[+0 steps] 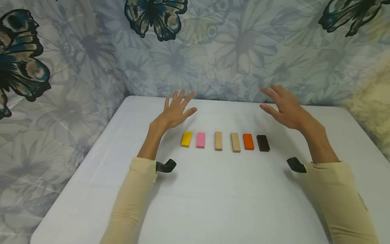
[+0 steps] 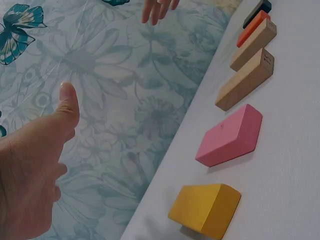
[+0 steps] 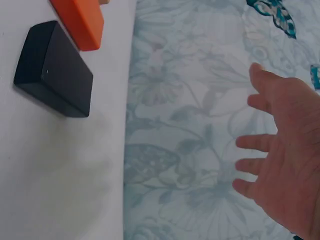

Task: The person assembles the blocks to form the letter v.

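Observation:
Six small blocks lie apart in a row on the white table. From left to right they are a yellow block (image 1: 186, 139), a pink block (image 1: 200, 140), a plain wooden block (image 1: 218, 141), a second wooden block (image 1: 235, 142), an orange block (image 1: 248, 141) and a black block (image 1: 263, 143). Above the table, beyond the yellow block, my left hand (image 1: 174, 113) is held with fingers spread and holds nothing. My right hand (image 1: 286, 107) hovers past the black block with its fingers extended, also holding nothing. In the right wrist view the black block (image 3: 54, 70) stands close beside the orange one.
The white table (image 1: 207, 206) has its far edge against a flower-and-butterfly cloth (image 1: 231, 51), which also hangs at the left. Each sleeve cuff carries a dark strap-like piece, one at the left wrist (image 1: 166, 166) and one at the right wrist (image 1: 296, 165).

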A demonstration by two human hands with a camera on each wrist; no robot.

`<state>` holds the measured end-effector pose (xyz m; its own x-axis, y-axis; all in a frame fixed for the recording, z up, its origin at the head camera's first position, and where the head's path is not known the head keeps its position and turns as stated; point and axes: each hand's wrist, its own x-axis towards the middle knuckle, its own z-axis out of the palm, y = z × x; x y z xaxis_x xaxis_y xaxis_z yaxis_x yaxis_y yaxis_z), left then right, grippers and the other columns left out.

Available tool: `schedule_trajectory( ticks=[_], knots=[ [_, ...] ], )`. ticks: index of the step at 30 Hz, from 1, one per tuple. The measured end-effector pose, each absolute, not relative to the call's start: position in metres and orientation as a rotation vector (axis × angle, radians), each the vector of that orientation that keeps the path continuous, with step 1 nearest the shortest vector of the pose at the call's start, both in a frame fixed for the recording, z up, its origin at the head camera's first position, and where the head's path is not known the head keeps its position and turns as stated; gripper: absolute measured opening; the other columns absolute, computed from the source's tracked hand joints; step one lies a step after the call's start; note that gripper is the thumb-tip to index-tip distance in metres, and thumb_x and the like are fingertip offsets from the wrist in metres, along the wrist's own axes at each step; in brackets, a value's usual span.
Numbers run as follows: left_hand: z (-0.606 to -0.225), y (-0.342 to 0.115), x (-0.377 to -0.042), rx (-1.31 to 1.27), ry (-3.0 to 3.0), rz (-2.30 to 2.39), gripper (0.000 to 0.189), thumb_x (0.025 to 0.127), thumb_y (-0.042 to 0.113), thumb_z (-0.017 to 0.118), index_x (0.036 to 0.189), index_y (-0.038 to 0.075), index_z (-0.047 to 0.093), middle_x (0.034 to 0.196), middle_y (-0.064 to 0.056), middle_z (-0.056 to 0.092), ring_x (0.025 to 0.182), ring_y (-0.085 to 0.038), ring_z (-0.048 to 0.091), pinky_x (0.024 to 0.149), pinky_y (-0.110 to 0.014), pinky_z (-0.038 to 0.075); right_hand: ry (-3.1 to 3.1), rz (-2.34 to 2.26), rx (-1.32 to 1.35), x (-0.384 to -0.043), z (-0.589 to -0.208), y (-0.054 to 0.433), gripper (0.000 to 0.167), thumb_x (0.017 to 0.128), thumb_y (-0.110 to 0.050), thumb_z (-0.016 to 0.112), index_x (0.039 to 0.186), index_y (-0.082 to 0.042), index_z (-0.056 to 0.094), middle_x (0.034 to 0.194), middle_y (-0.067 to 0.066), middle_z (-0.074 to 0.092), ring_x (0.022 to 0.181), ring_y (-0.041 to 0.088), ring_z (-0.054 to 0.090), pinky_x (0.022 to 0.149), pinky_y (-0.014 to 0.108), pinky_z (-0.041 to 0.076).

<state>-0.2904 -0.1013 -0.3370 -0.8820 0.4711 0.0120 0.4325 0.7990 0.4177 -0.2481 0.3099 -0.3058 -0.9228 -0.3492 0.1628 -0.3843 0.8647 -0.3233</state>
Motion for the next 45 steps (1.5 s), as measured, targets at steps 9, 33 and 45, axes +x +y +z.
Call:
schedule_trajectory(
  ticks=[9, 33, 45],
  knots=[
    [-0.334, -0.089, -0.280, 0.848, 2.847, 0.601, 0.075, 0.108, 0.061, 0.037, 0.169, 0.038, -0.002, 0.179, -0.009, -0.007, 0.165, -0.040, -0.013, 0.131, -0.063, -0.011, -2.939, 0.529, 0.740, -0.230, -0.293, 0.294, 0.062, 0.107, -0.034, 0.060, 0.161, -0.013, 0.039, 0.167, 0.024, 0.034, 0.154, 0.051, 0.029, 0.118, 0.076, 0.028],
    [-0.327, -0.047, -0.232, 1.154, 2.290, 0.151, 0.090, 0.100, 0.061, 0.059, 0.170, 0.029, 0.012, 0.179, 0.000, -0.007, 0.166, -0.027, -0.013, 0.133, -0.058, -0.010, -3.466, 0.561, 1.172, -0.198, -0.303, 0.261, 0.078, 0.100, -0.012, 0.068, 0.167, -0.016, 0.028, 0.176, 0.019, 0.014, 0.161, 0.051, 0.014, 0.124, 0.072, 0.023],
    [-0.343, -0.041, -0.232, 1.210, 2.186, 0.113, 0.081, 0.101, 0.060, 0.060, 0.167, 0.028, 0.025, 0.178, 0.003, -0.013, 0.166, -0.014, -0.007, 0.133, -0.052, -0.016, -3.625, 0.393, 1.296, -0.196, -0.309, 0.252, 0.090, 0.095, -0.020, 0.077, 0.168, -0.019, 0.024, 0.178, 0.016, 0.003, 0.163, 0.047, 0.006, 0.125, 0.072, 0.020]
  ],
)
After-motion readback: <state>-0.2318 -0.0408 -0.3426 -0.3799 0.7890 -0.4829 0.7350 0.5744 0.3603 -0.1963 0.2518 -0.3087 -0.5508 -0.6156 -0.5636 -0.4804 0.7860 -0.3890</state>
